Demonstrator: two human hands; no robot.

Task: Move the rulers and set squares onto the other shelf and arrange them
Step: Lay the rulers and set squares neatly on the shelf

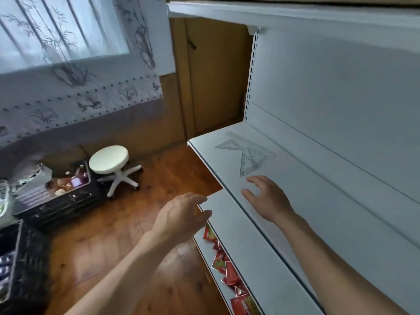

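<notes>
**Position of items.** The task items lay grouped on the white metal shelf (306,189), toward its far left end. A clear plastic straight ruler (241,137) lay farthest back. One clear plastic triangular set square (230,145) lay just in front of it on the left. Two more set squares (258,156) appeared to overlap on the right, the nearer one (246,165) pointing toward the person. None was lifted.

**Hands.** The right hand (266,196) was over the shelf just near of the overlapping pair, palm down. Its grip was wide open, with fingers spread and lightly curved, and held nothing. The left hand (181,217) was at the shelf's front edge, its grip also slack, open and holding nothing.

**Step in hand (judged): first pick-up.**
- Thin flat plastic on smooth painted metal probably offered no edge to pinch from above.
- The sound method was to press a fingertip on the nearest set square and slide it to the front edge until a corner overhung.
- That corner could then be pinched from above and below.
- The overlapping pair needed separating first, or the upper piece could slip off.

**Destination.** A lower shelf (238,246) stood just beneath, with red foil packets (227,269) under it. Which shelf was the destination could not be told
</notes>
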